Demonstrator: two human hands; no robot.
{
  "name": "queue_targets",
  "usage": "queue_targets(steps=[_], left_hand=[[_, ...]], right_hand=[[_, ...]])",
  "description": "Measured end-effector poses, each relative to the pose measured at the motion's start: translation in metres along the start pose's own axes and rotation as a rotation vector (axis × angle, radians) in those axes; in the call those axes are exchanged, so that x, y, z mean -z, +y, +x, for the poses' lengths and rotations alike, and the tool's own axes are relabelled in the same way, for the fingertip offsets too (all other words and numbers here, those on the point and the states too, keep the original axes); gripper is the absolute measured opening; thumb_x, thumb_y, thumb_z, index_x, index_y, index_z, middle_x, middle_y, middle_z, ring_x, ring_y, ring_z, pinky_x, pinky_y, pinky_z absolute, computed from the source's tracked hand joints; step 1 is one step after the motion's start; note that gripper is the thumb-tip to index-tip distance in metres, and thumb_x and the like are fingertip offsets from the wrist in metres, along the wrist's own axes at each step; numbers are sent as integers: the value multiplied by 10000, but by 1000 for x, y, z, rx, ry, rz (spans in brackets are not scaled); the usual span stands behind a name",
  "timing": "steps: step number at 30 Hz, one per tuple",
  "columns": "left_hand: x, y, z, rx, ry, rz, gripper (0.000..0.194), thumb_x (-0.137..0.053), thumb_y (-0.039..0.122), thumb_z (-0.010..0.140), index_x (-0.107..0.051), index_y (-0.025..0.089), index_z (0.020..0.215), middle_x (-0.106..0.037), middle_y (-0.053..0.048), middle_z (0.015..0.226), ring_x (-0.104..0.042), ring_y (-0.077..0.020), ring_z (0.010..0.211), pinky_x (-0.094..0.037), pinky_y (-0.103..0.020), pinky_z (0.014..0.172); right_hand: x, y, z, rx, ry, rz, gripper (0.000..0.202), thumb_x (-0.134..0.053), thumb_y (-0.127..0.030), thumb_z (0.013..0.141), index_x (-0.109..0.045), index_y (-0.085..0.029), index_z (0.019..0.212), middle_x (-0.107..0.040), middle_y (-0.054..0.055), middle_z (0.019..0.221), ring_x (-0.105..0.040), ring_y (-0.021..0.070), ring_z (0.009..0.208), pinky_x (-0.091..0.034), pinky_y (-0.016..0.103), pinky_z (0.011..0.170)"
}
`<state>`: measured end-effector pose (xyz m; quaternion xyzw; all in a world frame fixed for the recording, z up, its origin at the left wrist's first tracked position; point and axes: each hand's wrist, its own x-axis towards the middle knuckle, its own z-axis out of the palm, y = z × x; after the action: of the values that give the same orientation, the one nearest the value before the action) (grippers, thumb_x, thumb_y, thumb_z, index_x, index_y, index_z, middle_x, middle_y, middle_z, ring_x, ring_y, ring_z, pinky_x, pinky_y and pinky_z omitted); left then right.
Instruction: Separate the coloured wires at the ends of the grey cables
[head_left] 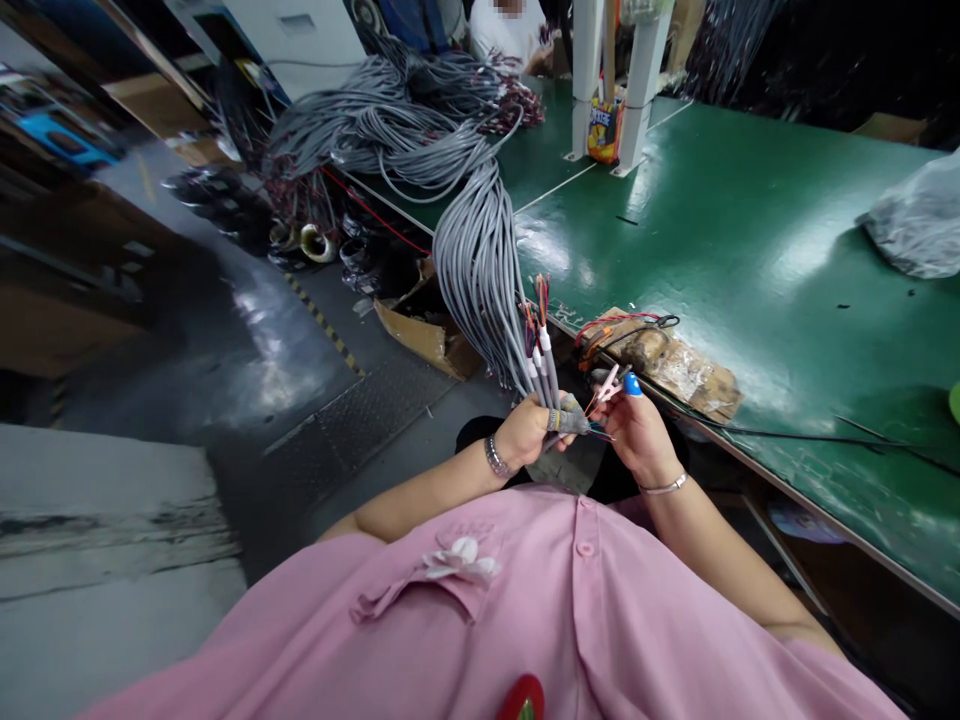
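My left hand [529, 430] grips the ends of several grey cables [541, 372] whose stripped tips show coloured inner wires. These cables belong to a thick grey cable bundle [480, 260] that runs up and away over the table edge. My right hand [634, 432] is closed on thin coloured wires [604, 392] at those ends, and a blue cap [632, 384] covers one fingertip. The two hands are close together, just in front of my pink shirt.
A green table [750, 250] stretches to the right. On its near edge lies a taped block with red and black leads [660, 355]. A plastic bag [919, 220] sits far right, white posts [641, 80] at the back. Another person [510, 30] sits beyond. Cardboard boxes [420, 325] lie on the floor.
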<state>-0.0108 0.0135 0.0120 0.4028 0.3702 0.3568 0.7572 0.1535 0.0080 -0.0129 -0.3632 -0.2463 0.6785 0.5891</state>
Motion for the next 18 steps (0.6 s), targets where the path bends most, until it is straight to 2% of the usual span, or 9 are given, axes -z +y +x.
queue_targets(steps=[3,7,12,15,18], left_hand=[[0,1,2,-4,2,0,242,-782,292,607,-603,129,607,-548,14,466,-465,-76,379,-342,-196,367],[1,1,3,15,-13,11,260,-797,297,597,-603,125,609,-550,13,469,-465,-74,375,-340,-193,360],[1,-1,6,11,-27,11,280,-803,310,599,-594,124,603,-534,21,466,-459,-74,377,-344,-191,352],[1,-3,7,8,-25,25,278,-793,318,617,-594,125,610,-538,20,475,-464,-74,381,-347,-189,357],[1,-5,7,7,-21,37,275,-787,315,622,-591,123,591,-537,16,474,-466,-74,383,-353,-189,361]], right_hand=[[1,1,1,16,16,10,311,-677,-518,810,-678,-211,853,-635,-7,746,-537,106,605,-512,236,602],[3,6,5,76,22,22,417,-618,-611,817,-695,-201,827,-654,7,743,-558,108,601,-511,236,591],[3,9,12,-22,22,107,518,-708,-679,678,-709,-178,809,-703,26,787,-593,111,598,-524,232,549],[1,9,15,-47,76,194,502,-780,-637,618,-707,-173,796,-700,10,744,-607,107,599,-535,217,547],[-1,9,16,-5,121,253,440,-824,-561,615,-702,-173,783,-686,-12,706,-605,92,597,-538,194,565]])
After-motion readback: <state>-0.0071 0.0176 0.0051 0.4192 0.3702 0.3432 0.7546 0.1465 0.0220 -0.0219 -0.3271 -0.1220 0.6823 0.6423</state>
